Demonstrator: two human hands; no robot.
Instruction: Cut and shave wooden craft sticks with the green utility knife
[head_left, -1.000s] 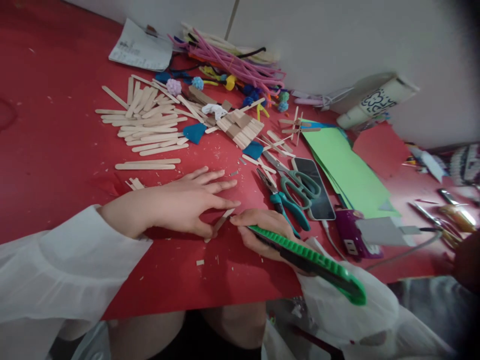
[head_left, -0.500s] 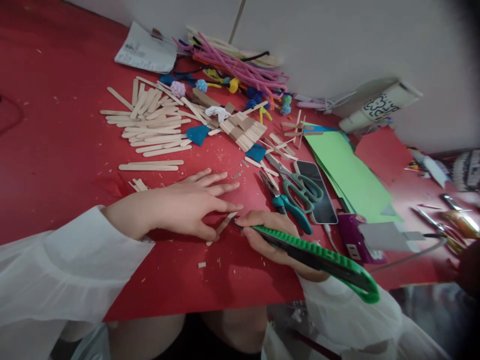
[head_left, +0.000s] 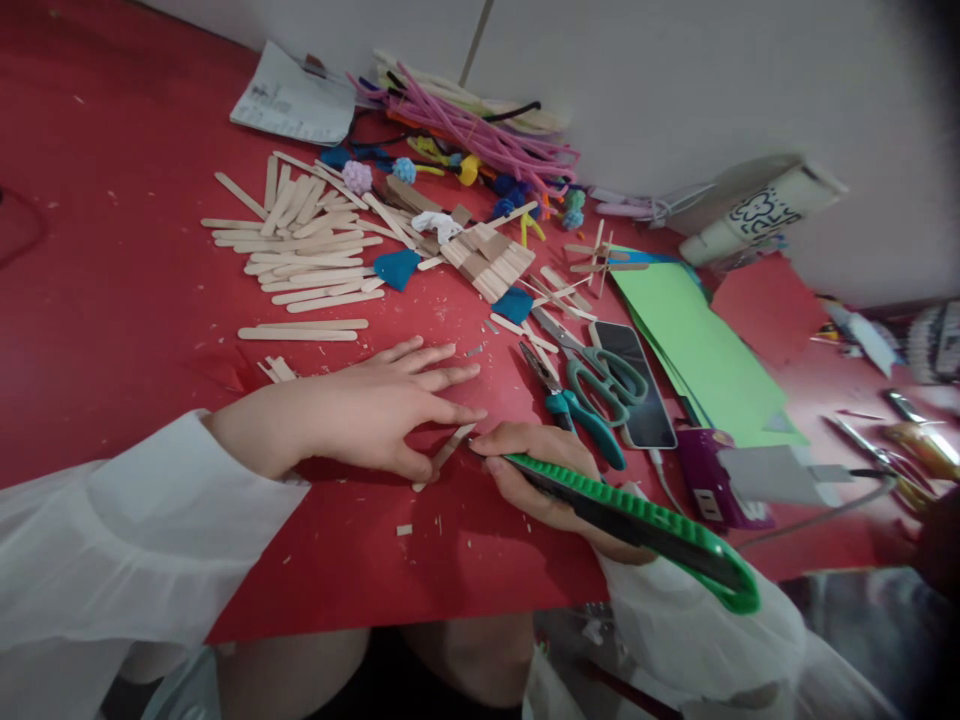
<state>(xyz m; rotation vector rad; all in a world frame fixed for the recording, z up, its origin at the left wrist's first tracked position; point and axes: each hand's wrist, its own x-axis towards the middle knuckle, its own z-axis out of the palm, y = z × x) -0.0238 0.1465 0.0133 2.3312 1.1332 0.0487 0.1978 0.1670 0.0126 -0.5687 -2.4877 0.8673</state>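
Observation:
My left hand [head_left: 375, 410] lies flat on the red table [head_left: 112, 300], fingers stretched out, with its thumb and forefinger pressing a short wooden stick [head_left: 444, 455]. My right hand [head_left: 536, 470] is closed round a green utility knife [head_left: 637, 520], whose front end touches the stick's right end. Small wood chips lie scattered round the stick.
A pile of wooden craft sticks [head_left: 300, 245] lies behind my left hand. Pink pipe cleaners [head_left: 480, 130] and pompoms sit at the back. Teal pliers [head_left: 577, 410], scissors [head_left: 600, 370], a phone [head_left: 637, 395] and green paper [head_left: 697, 350] lie to the right.
The view has shifted slightly. My right hand has tilted the knife a little, its rear end now lower and further right. My left hand stays on the stick.

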